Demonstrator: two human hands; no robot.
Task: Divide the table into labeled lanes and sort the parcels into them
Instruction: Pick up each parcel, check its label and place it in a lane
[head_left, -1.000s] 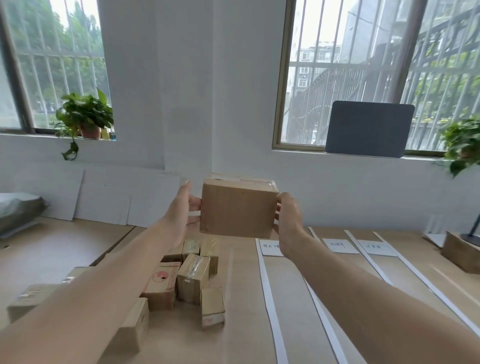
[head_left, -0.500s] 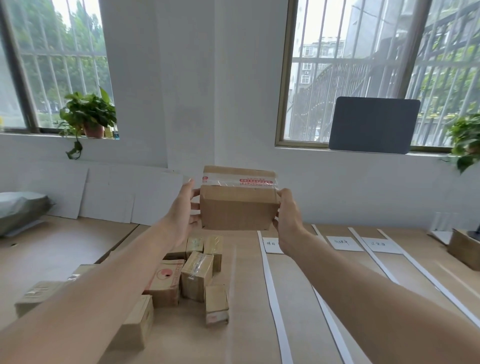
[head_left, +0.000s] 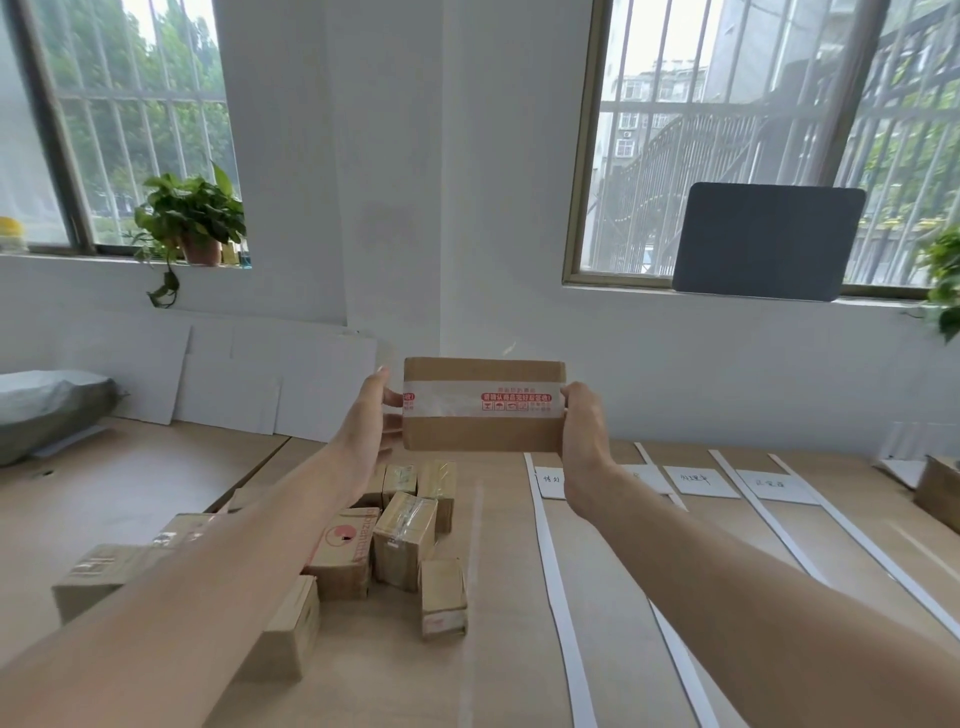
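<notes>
I hold a brown cardboard parcel (head_left: 483, 405) up in front of me, its taped face with red print turned toward me. My left hand (head_left: 371, 426) grips its left end and my right hand (head_left: 584, 436) grips its right end. Below it a pile of several taped parcels (head_left: 400, 535) lies on the wooden table (head_left: 509, 597). To the right, white strips (head_left: 553, 571) mark lanes on the table, with handwritten paper labels (head_left: 701, 480) at their far ends. My right forearm hides part of one label.
A brown box (head_left: 940, 488) sits at the table's far right edge. White boards (head_left: 234, 379) lean on the back wall. A grey bag (head_left: 47, 410) lies far left. A dark panel (head_left: 763, 241) and potted plants (head_left: 192, 218) stand on the window sills.
The parcel has been tipped in my hands, so its taped, printed face now points at me instead of a plain side. Both hands keep their hold.
</notes>
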